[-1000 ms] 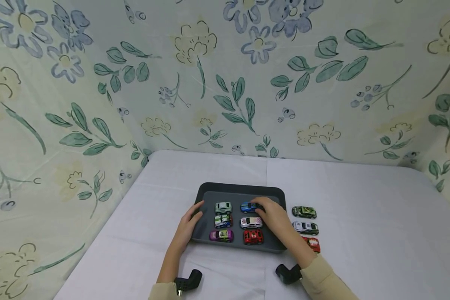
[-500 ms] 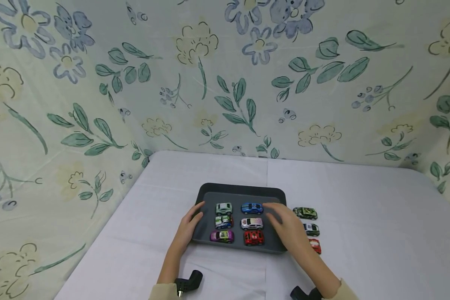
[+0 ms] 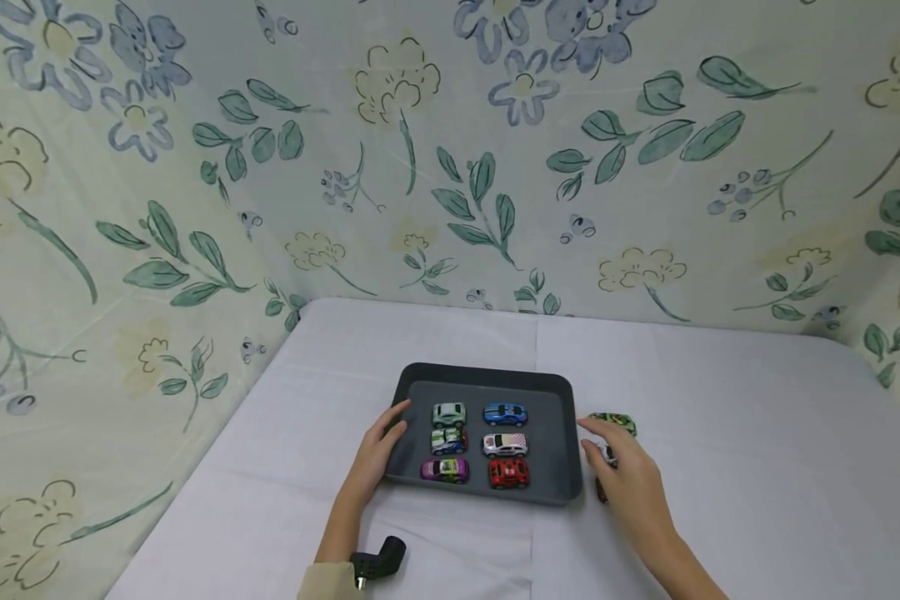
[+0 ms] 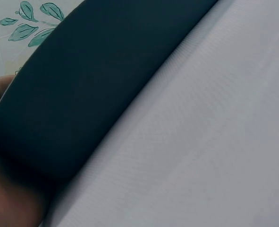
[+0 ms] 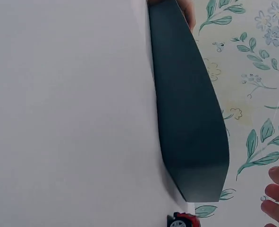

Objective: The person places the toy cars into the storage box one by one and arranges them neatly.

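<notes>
A dark grey tray [image 3: 547, 400] bears several toy cars in two columns, among them a blue car [image 3: 505, 414], a white car [image 3: 505, 445], a red car [image 3: 508, 473] and a purple car [image 3: 444, 470]. My left hand [image 3: 375, 450] holds the tray's left edge, its fingertips over the rim. To the right of the tray, my right hand [image 3: 633, 475] hovers over the loose cars with its fingers spread apart, holding nothing. Beneath it a white car [image 3: 607, 454] is mostly covered, and a green camouflage car [image 3: 617, 422] shows beyond the fingers. In the right wrist view, a red toy car [image 5: 182, 221] peeks in at the bottom.
A white cloth covers the table [image 3: 735, 433]. Behind it and along the left hangs a floral curtain [image 3: 420, 167]. A black wrist-camera mount [image 3: 380, 560] sits at the left wrist.
My right hand has come away from the blue car in the tray and moved right, past the tray's edge, over the loose cars. My left hand stays at the tray.
</notes>
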`<state>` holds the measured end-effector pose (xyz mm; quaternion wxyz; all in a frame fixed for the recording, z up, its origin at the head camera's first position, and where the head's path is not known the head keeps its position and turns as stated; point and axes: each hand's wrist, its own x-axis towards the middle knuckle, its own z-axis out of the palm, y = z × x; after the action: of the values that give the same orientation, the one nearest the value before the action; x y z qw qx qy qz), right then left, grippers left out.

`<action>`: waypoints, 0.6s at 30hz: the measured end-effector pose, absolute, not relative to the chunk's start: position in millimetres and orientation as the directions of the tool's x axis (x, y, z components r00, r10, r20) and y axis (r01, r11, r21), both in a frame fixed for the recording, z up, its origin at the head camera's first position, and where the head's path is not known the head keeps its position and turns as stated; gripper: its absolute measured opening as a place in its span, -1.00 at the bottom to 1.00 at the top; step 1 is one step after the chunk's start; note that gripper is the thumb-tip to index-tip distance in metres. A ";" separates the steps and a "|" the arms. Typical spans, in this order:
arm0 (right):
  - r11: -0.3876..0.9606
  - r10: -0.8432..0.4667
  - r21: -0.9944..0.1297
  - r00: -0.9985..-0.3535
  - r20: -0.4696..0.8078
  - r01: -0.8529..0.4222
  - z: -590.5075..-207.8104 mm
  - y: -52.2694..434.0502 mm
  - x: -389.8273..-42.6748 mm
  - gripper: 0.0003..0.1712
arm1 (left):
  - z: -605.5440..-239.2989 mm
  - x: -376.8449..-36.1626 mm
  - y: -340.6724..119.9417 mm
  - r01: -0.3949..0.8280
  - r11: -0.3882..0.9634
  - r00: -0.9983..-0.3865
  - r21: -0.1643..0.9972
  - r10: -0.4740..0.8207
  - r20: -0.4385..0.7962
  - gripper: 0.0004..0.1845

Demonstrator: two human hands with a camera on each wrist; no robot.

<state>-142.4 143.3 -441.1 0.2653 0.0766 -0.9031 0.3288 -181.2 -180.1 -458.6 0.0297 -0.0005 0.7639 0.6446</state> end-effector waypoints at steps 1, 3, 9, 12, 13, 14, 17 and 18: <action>0.772 0.040 -0.556 -0.849 0.527 -0.309 -442.5 146.8 -140.3 -0.62 | -458.6 -181.2 -180.2 -0.041 0.169 -0.998 0.985 0.037 -0.048 -0.56; 0.782 0.041 -0.546 -0.850 0.525 -0.300 -445.5 153.3 -137.2 -0.62 | -458.6 -181.2 -180.2 -0.046 0.168 -0.998 0.985 0.037 -0.053 -0.56; 0.811 0.041 -0.515 -0.851 0.523 -0.278 -450.2 168.0 -130.5 -0.58 | -458.2 -181.3 -179.9 -0.049 0.176 -0.998 0.983 0.030 -0.056 -0.56; 0.836 0.022 -0.473 -0.845 0.534 -0.277 -448.7 172.4 -127.6 -0.56 | -458.1 -181.2 -179.9 -0.045 0.176 -0.998 0.983 0.031 -0.051 -0.56; 0.841 0.011 -0.460 -0.841 0.541 -0.285 -450.0 174.8 -127.4 -0.56 | -458.3 -181.2 -180.0 -0.043 0.176 -0.998 0.984 0.032 -0.049 -0.56; 0.849 0.003 -0.446 -0.841 0.540 -0.283 -451.1 176.9 -126.8 -0.56 | -458.4 -181.3 -180.1 -0.042 0.175 -0.998 0.984 0.033 -0.048 -0.56; 0.863 -0.024 -0.417 -0.849 0.528 -0.284 -454.6 182.8 -125.6 -0.56 | -458.3 -181.1 -180.2 -0.041 0.174 -0.998 0.984 0.034 -0.048 -0.56; 0.864 -0.033 -0.414 -0.853 0.521 -0.286 -455.9 184.7 -125.5 -0.55 | -458.1 -181.1 -180.2 -0.042 0.173 -0.998 0.984 0.033 -0.049 -0.56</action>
<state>-125.5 184.7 -455.9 0.2576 0.0858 -0.9304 0.2463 -181.1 -180.2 -458.1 0.0292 -0.0032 0.7654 0.6429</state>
